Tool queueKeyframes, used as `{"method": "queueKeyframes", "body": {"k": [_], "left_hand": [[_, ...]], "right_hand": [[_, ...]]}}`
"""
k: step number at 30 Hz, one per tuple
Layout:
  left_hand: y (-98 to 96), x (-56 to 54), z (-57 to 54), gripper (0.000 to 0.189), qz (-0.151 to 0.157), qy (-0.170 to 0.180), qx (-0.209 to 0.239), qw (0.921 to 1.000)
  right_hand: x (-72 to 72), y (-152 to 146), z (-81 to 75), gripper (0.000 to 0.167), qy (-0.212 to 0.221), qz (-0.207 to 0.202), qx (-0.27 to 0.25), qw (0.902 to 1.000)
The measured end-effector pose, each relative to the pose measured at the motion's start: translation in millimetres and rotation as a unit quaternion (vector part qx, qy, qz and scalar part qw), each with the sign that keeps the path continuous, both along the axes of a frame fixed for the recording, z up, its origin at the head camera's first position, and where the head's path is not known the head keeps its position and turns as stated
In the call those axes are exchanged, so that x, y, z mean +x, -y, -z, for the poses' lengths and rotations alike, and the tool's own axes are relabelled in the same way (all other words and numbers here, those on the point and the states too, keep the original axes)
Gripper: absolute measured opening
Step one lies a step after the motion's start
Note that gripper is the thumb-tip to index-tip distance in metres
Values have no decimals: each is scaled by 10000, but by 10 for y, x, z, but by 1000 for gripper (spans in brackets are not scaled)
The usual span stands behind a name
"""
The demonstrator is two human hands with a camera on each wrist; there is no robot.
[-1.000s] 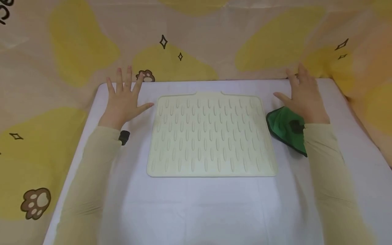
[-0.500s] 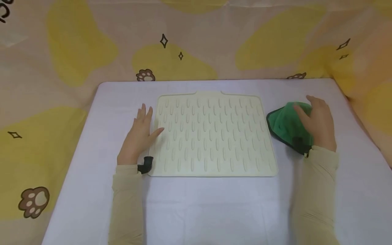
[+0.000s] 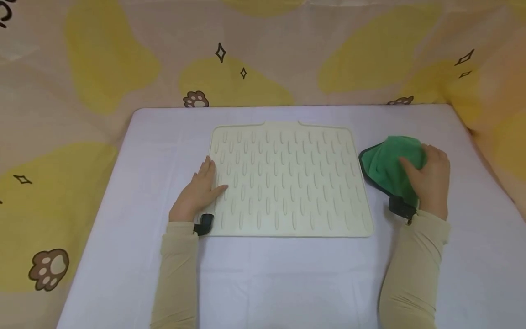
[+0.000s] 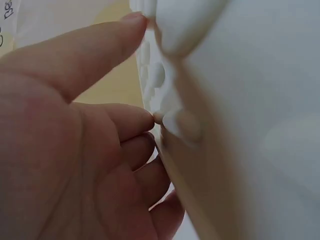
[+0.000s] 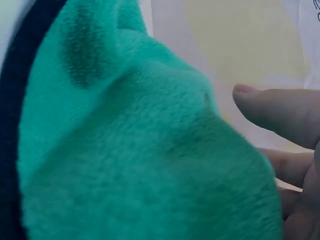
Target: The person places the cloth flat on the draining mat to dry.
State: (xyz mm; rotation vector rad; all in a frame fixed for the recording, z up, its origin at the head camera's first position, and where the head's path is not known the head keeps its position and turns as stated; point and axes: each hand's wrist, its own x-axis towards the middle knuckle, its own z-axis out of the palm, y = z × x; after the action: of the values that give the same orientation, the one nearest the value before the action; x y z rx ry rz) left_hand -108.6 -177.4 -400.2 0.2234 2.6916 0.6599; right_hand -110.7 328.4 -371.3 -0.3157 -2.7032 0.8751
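Mat (image 3: 287, 192): looks like matt plastic or rubber, smooth between raised, bumpy patterning.
Towel (image 3: 388, 164): thick, soft-looking cloth, matt, fuzzy and slightly rough up close.
Towel edging (image 5: 11, 120): flat cloth binding, matt, smoother than the towel.
Worktop (image 3: 287, 283): looks covered in smooth, matt cloth with faint creases.
Backdrop (image 3: 283, 32): printed cloth-like sheet, matt, lightly wrinkled.
Sleeves (image 3: 415, 269): thin, matt cloth, finely wrinkled.
Wrist cameras (image 3: 400, 207): look like smooth plastic.

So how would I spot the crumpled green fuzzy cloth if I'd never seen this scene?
Start at the white-covered table and find the flat, cream, rubbery-looking mat with raised oval ridges. Just right of that mat is the crumpled green fuzzy cloth. Its vivid colour, folds and dark edging set it apart from the pale, flat mat.
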Motion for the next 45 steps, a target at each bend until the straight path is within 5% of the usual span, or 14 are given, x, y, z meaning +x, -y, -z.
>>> {"method": "queueKeyframes", "body": {"k": [17,25,36,45], "left_hand": [[-4,4,81,81,119,-85,-28,9999],[-2,2,88,80,143,-110,22,9998],[6,2,85,80,147,-128,-1,9998],[4,-2,81,80,168,-111,-17,9998]], "right_hand": [[-42,42,122,71,1168,80,-131,9930],[-44,37,147,55,916,514,-71,9944],[-44,90,132,41,-94,533,-92,9985],[-41,147,72,40,-498,691,-341,9958]]}}
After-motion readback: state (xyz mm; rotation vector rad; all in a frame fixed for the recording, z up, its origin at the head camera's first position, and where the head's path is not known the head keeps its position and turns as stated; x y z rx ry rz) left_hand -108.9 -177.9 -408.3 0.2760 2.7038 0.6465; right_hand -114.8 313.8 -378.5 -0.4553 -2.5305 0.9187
